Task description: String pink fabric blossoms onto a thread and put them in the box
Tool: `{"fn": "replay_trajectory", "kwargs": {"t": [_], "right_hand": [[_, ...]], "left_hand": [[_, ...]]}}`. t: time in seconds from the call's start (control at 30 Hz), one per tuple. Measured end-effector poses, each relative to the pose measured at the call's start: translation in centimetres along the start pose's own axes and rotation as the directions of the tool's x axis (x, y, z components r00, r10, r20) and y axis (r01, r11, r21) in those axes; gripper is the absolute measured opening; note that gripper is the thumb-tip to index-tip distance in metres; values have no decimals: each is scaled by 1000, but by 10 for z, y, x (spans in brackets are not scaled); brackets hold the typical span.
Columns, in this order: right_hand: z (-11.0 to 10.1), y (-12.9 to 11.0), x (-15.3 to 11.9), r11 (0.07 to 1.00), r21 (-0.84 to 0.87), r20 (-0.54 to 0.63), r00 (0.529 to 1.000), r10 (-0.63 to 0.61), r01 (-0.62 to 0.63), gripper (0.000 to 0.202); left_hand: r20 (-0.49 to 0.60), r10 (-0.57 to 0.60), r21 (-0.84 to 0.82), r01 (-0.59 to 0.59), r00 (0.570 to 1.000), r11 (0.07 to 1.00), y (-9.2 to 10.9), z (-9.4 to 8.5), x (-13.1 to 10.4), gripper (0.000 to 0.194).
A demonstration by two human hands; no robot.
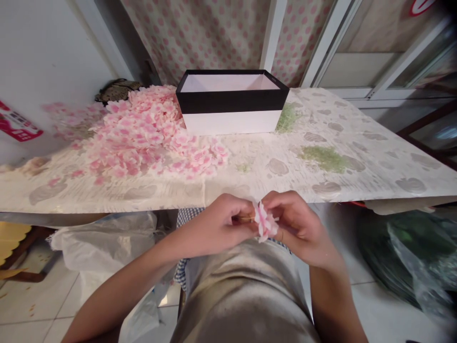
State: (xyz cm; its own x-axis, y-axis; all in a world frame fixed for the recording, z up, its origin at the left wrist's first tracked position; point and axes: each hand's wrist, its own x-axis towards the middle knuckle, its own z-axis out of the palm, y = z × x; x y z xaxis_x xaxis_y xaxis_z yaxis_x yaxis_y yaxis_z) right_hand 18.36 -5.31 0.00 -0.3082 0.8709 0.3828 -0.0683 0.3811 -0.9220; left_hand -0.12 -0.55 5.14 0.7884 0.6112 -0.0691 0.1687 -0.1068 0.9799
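Close to my body, in front of the table edge, both hands meet at a small pink and white flower (264,220) that looks like cloth petals. My left hand (223,224) is closed, and a thin yellowish stem (246,218) runs from it toward the petals. The thumb and fingers of my right hand (300,226) pinch the petals from the other side. Part of the flower is hidden behind the fingers. On the table's left side lies a large heap of similar pink petals (139,128).
A black and white box (232,102) with an open top stands at the back of the table (257,190). Green fluffy strands (324,158) lie to its right. White plastic bags (107,243) hang below at left; a dark green bundle (392,257) sits on the floor at right.
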Motion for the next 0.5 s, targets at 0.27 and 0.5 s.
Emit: {"fn": "replay_trajectory", "kwargs": {"t": [0.27, 0.5], "right_hand": [[-7, -4, -1, 1000, -14, -234, 972, 10, -13, 38], [0, -13, -3, 952, -306, -183, 981, -64, 4, 31]], "left_hand": [[0, -230, -720, 159, 973, 675, -6, -5, 16, 8], [83, -227, -876, 180, 970, 447, -7, -9, 16, 24]]}}
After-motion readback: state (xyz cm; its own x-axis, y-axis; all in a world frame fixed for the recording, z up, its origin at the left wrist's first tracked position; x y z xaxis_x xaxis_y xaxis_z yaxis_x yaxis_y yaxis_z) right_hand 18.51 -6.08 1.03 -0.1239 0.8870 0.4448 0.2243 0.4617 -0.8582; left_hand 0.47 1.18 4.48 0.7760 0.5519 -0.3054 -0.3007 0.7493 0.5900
